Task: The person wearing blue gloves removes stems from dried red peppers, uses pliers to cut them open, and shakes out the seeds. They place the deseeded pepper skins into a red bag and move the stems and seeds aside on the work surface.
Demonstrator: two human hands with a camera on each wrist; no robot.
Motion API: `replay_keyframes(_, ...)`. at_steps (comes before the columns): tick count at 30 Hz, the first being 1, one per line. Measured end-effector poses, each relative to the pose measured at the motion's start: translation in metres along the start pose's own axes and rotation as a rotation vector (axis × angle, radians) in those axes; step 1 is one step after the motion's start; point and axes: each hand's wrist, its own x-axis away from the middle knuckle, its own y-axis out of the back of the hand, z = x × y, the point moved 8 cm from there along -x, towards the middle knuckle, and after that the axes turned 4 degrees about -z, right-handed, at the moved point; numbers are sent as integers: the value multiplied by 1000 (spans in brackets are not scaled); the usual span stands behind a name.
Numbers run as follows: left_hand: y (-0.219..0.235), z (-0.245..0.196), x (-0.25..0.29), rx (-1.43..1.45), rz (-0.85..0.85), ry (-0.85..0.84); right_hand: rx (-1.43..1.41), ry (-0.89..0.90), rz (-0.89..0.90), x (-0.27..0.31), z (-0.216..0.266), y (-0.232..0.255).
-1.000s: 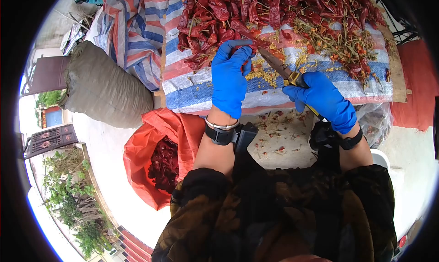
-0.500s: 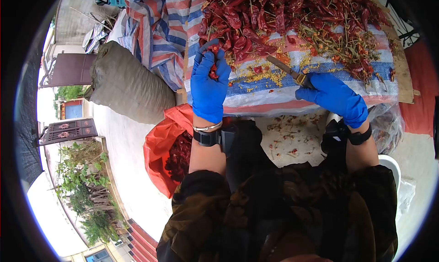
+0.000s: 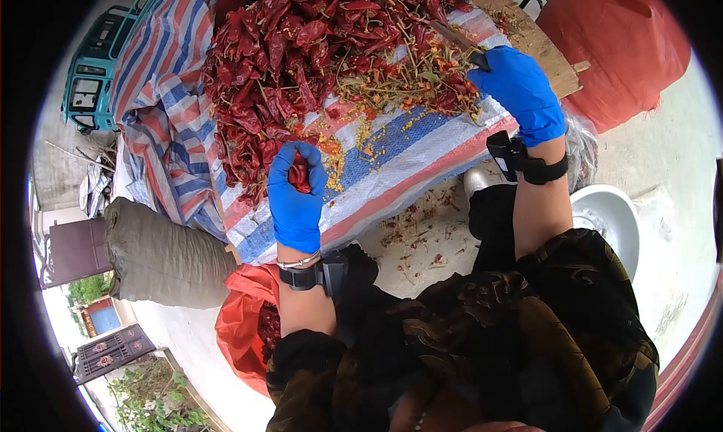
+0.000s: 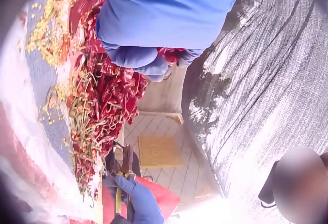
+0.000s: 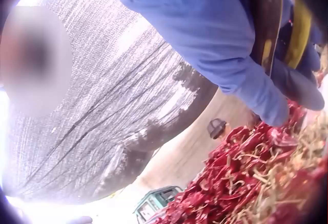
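Observation:
In a blue glove, the left hand (image 3: 295,206) curls its fingers round a red dried chili (image 3: 300,174) above the near left edge of the chili pile (image 3: 275,63). The gloved right hand (image 3: 520,89) grips the handles of scissors (image 3: 455,37), whose blades reach over the stems at the pile's right side. The yellow and dark handles (image 5: 300,34) lie between the fingers in the right wrist view. Yellow seeds (image 3: 367,147) are scattered on the striped sheet (image 3: 399,172) between the two hands.
An open red bag (image 3: 245,353) of chilies stands below the left forearm, with a full grey sack (image 3: 169,255) beyond it. A white basin (image 3: 629,213) is at the right, near a large red sack (image 3: 614,51). Debris (image 3: 422,240) lies on the floor.
The head view has shifted and turned. The right hand has moved up and right with the scissors, over the stems; the left hand still holds a chili, lower in view than before.

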Motion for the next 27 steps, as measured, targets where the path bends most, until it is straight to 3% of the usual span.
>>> replay_keyframes(1,-5,9,-4,5,-5,7,32,-3,-60,0,-10,12)
replay_keyframes(5,-53,57,-24,-132,-11,242,130,-90,-77,-12,-86,-13)
replay_keyframes(7,-90,67,-31,-8,146,304,136,-112,-100,-14,-96,-23)
replay_keyframes(10,-118,78,-15,140,144,382,178,-146,-101,-15,-97,-34)
replay_keyframes(13,-101,93,2,308,123,525,159,-148,-21,-17,-86,-39)
replay_keyframes(17,-47,84,5,530,100,398,245,-67,-102,-12,-55,-24)
replay_keyframes(19,-22,80,8,606,125,385,-127,252,-220,-8,-18,-15)
replay_keyframes(20,-12,75,9,614,128,352,-214,315,-156,-3,-4,-23)
replay_keyframes(23,11,64,10,646,121,301,-129,440,7,13,19,-53)
replay_keyframes(27,16,49,22,673,191,230,-46,447,-35,22,30,-75)
